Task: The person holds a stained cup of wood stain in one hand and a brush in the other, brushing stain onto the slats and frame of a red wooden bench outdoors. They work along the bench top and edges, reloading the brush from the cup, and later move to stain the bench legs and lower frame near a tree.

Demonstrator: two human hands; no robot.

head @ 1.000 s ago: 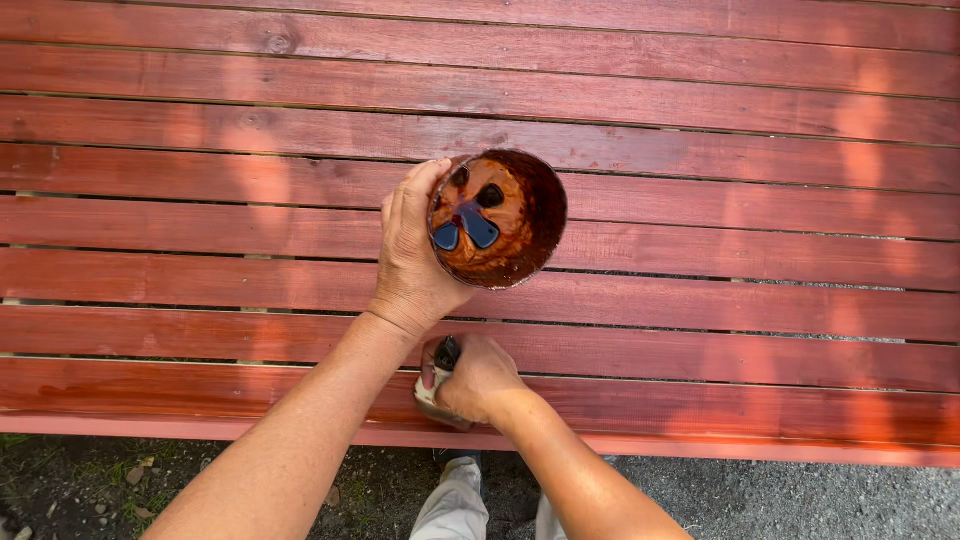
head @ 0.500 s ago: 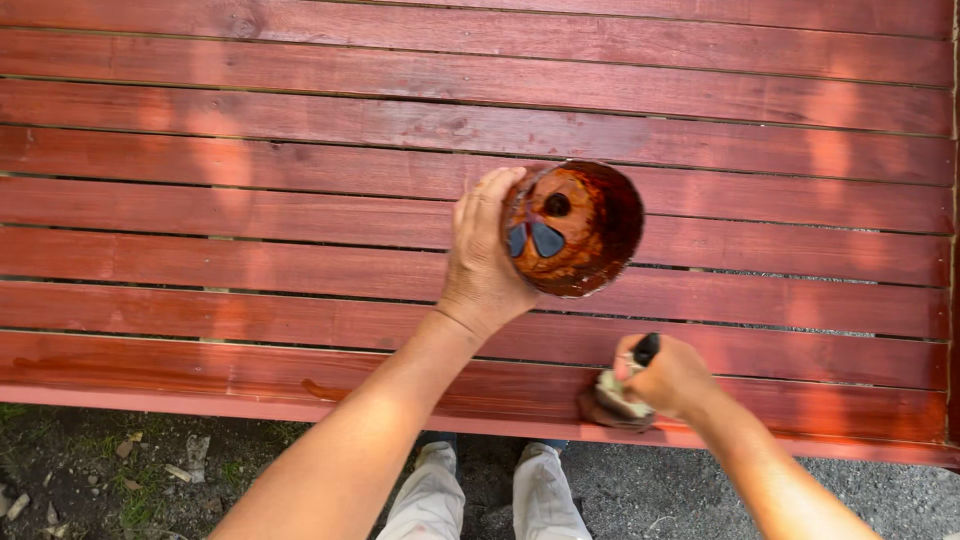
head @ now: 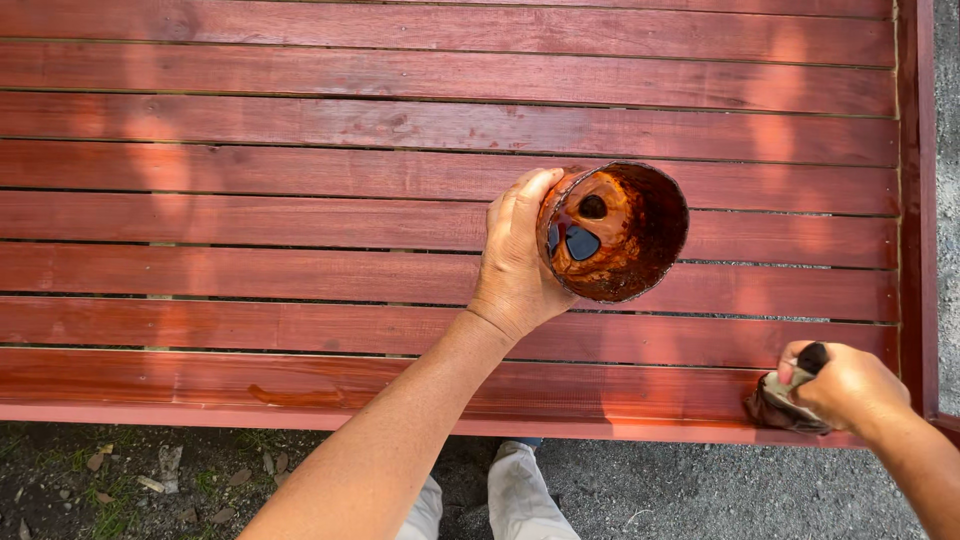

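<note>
My left hand [head: 515, 255] grips the side of a round can [head: 615, 232] stained red-brown inside, held tilted over the red slatted wooden surface [head: 300, 200]. A little dark liquid lies in the bottom of the can. My right hand [head: 845, 385] holds a paintbrush [head: 785, 400] by its dark handle, the bristles pressed on the front plank near the right end.
The front plank [head: 350, 385] shines wet with red stain. A raised red side rail [head: 918, 200] runs along the right edge. Below the front edge lie gravel and a few leaves [head: 120, 480]. My trouser legs [head: 500, 495] show beneath.
My right hand has moved the brush rightward along the front plank to its right end. My left hand with the can has also shifted right.
</note>
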